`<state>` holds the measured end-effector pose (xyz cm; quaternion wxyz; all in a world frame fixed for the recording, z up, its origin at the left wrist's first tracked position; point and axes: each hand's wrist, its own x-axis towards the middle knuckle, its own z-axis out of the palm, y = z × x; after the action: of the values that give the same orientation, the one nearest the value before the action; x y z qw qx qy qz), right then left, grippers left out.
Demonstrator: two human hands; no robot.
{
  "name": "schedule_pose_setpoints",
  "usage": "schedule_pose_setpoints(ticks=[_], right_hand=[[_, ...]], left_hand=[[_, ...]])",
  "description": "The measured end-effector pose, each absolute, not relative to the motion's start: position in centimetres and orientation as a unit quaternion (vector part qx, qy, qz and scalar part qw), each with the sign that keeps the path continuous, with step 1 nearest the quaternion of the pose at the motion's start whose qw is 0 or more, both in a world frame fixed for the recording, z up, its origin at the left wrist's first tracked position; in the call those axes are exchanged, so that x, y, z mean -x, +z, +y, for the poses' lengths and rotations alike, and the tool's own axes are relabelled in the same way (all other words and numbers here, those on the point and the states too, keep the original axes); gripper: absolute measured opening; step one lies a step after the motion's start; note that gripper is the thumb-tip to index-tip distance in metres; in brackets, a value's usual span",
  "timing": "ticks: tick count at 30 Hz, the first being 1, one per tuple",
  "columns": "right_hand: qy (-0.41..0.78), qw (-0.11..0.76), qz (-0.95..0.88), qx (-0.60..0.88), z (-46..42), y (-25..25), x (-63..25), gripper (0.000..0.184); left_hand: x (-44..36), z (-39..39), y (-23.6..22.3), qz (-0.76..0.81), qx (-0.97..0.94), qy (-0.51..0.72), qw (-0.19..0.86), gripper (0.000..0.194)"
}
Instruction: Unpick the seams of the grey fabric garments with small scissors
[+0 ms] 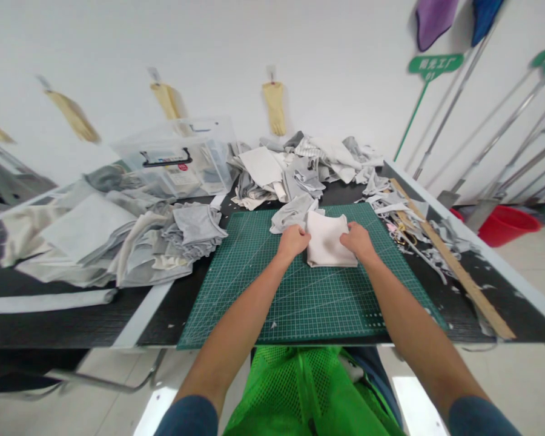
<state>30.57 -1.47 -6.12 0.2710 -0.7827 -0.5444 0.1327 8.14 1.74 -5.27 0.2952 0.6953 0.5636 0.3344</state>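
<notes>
A pale pinkish-white piece of fabric lies folded on the green cutting mat. My left hand grips its left edge with fingers curled. My right hand pinches its right edge. A crumpled grey cloth lies just behind the piece, touching it.
A heap of grey and white fabric scraps sits at the back, another pile at the left. A clear plastic box stands behind. A long wooden ruler and offcuts lie at the right. A green mesh bag hangs below the table edge.
</notes>
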Motion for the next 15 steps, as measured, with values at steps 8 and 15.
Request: schedule_pose_setpoints(ticks=[8, 15], right_hand=[[0.099, 0.190, -0.572, 0.792, -1.7, -6.4, -29.7, 0.044], [0.111, 0.203, -0.630, 0.741, -1.1, -6.9, -28.6, 0.042]], left_hand=[[-9.5, 1.0, -5.7, 0.529, -0.700, 0.306, 0.370, 0.010], [-5.2, 3.1, -4.1, 0.492, -0.591, 0.458, 0.446, 0.023]])
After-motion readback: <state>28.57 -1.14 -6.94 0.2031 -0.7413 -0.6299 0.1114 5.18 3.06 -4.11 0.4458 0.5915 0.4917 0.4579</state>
